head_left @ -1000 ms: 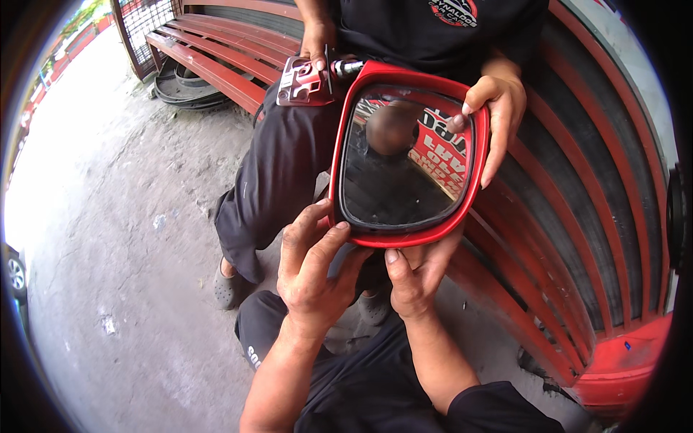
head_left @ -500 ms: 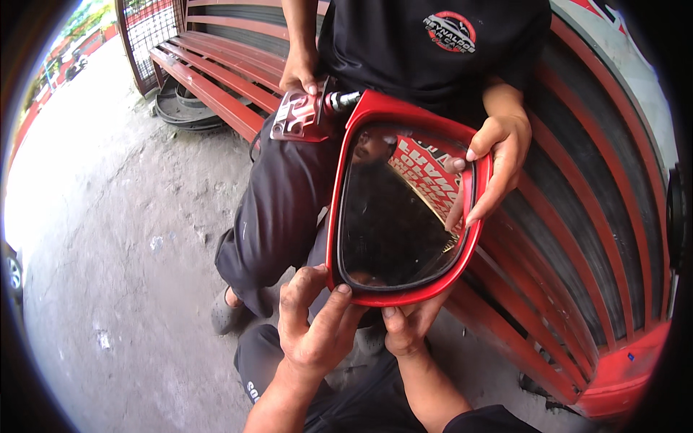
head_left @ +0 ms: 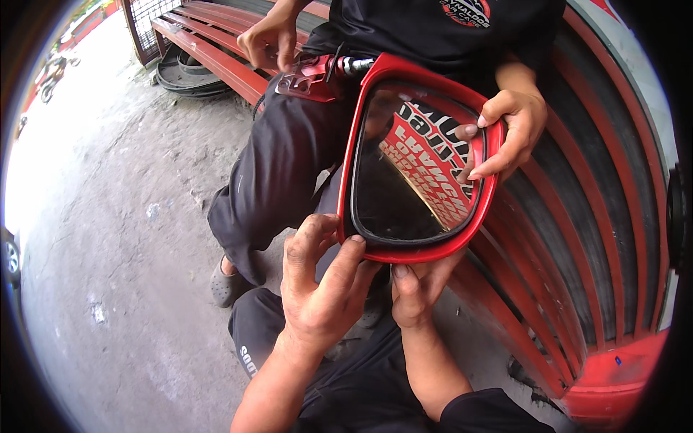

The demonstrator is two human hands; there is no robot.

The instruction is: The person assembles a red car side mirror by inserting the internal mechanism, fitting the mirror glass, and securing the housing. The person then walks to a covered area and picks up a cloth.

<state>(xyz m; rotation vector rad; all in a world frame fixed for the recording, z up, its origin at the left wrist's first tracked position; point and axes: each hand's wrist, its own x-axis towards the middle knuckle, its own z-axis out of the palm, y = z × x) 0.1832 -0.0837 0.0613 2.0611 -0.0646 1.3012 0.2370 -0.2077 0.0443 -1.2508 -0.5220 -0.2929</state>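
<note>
A vehicle side mirror (head_left: 404, 191) with a red housing and dark reflective glass is held between me and another person. My left hand (head_left: 317, 285) grips its lower left corner, thumb on the front edge and fingers at the side. Under the bottom edge, my right hand (head_left: 420, 292) is closed on the housing, its thumb in front and the other fingers partly hidden behind. The other person's hand (head_left: 514, 126) clasps the mirror's right rim. Their other hand (head_left: 273, 37) is at the far end of the red mounting bracket (head_left: 310, 78), which rests by their thigh.
The other person sits on a red slatted bench (head_left: 570, 216) that curves along the right. Black round rubber-like items (head_left: 189, 78) lie under the bench at the far left. Rough concrete floor (head_left: 144, 231) spreads along the left side.
The whole view has shifted, and the mirror now sits higher and slightly further right. The other person's hand on the bracket has moved toward its far left end. My hands keep their grip.
</note>
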